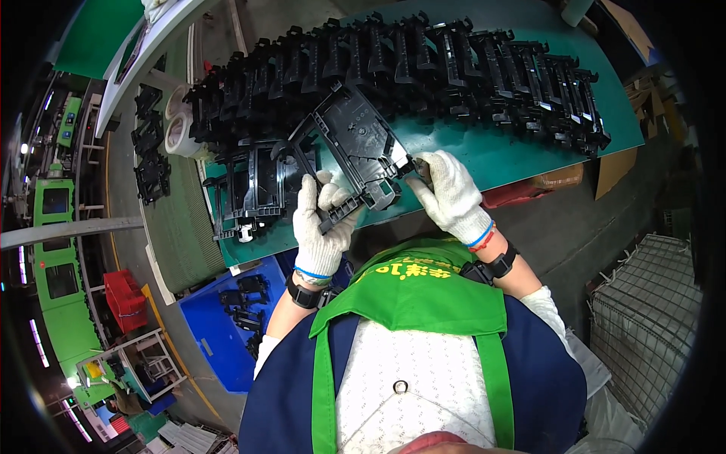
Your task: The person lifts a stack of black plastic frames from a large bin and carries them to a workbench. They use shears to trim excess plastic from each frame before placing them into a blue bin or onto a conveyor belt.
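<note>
Both my hands wear white knit gloves and hold a black moulded plastic frame point(361, 136) tilted above the near edge of the green table. My left hand point(321, 219) is closed round the frame's lower left bar. At the lower right corner my right hand point(451, 189) pinches the frame's edge, its fingertips partly hidden behind the part. Just left of the held frame, more black plastic frames point(261, 185) lie at the table's edge, one with a white piece at its near end. Behind it stand long, tightly packed rows of similar black parts point(393, 57).
Rolls of tape point(180, 132) stand by the table's left end. A green conveyor belt point(175, 242) with black parts runs there. Below is a blue bin point(215, 321) holding black pieces. A red tray point(522, 193) sits under the green table point(522, 155). A wire cage point(643, 325) stands at right.
</note>
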A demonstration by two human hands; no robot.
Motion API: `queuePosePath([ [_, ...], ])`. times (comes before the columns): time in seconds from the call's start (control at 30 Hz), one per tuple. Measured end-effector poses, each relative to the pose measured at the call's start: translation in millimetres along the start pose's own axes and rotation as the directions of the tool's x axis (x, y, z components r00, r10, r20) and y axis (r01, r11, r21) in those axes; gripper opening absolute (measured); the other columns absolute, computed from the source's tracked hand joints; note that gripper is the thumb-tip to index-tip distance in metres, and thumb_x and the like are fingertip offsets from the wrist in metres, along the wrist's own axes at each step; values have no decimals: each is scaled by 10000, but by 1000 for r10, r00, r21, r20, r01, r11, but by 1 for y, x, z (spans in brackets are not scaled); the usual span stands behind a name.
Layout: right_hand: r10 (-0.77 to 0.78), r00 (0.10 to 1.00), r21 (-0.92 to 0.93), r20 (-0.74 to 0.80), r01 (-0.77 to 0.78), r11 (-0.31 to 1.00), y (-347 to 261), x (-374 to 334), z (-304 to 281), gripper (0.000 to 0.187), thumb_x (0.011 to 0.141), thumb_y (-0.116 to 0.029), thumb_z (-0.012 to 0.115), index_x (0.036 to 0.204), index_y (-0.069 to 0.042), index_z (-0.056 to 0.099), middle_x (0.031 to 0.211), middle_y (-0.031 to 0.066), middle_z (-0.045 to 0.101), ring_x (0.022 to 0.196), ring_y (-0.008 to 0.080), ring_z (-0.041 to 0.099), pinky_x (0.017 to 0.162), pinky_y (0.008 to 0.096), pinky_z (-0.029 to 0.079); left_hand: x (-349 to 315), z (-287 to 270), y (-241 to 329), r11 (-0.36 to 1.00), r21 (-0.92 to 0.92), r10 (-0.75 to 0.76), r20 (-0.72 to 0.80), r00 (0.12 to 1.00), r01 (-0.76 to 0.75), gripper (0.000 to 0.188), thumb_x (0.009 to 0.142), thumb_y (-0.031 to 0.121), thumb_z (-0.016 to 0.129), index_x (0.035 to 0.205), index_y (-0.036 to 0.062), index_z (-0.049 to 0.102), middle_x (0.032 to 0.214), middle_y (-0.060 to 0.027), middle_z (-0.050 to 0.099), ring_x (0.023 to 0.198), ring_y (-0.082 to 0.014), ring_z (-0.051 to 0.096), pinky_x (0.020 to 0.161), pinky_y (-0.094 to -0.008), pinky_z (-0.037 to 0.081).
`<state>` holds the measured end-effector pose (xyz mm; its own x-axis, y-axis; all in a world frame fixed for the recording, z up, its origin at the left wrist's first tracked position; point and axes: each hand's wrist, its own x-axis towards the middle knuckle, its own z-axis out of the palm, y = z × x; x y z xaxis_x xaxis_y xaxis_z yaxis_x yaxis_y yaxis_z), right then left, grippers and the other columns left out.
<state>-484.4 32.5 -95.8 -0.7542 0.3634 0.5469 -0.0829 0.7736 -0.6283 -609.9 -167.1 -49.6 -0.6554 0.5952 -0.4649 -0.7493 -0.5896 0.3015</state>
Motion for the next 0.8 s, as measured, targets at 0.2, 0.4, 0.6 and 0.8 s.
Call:
queuePosePath([
  [0.2, 478, 789, 364, 386, -606, 707, 13, -9, 5, 319, 950, -169, 739, 1221, -23, 652, 905, 109, 650, 715, 272, 612, 686, 345, 528, 14, -31, 17, 995, 88, -49, 111, 993, 39, 305, 1112, 354, 584, 1140, 50, 603, 701, 41, 424, 719, -116, 505, 847, -344, 535],
  [0.4, 543, 687, -121, 483, -562, 818, 40, 3, -3, 352, 967, -232, 699, 1261, -43, 651, 1000, 153, 722, 867, 359, 709, 763, 443, 569, 12, -28, 56, 559, 823, 73, 70, 995, -99, 341, 1117, 292, 554, 1150, -31, 656, 737, -31, 568, 751, -164, 593, 773, -328, 539],
  [0.6, 285, 846, -358, 450, -122, 926, 59, 9, 32, 325, 933, -240, 699, 1221, -91, 688, 1110, 152, 745, 992, 381, 719, 830, 508, 573, 38, -48, 95, 393, 915, 24, 91, 996, -93, 273, 1077, 222, 585, 1204, -8, 656, 846, -61, 636, 807, -190, 653, 785, -328, 552],
  [0.8, 220, 741, -344, 635, 16, 939, 31, 59, 72, 408, 812, -422, 804, 1110, -145, 768, 1049, 126, 718, 988, 340, 716, 843, 509, 582, 51, -61, 139, -507, 796, 164, 467, 869, -332, 597, 850, -1, 690, 1433, 15, 565, 1305, -210, 660, 1224, -389, 634, 1076, -445, 511],
])
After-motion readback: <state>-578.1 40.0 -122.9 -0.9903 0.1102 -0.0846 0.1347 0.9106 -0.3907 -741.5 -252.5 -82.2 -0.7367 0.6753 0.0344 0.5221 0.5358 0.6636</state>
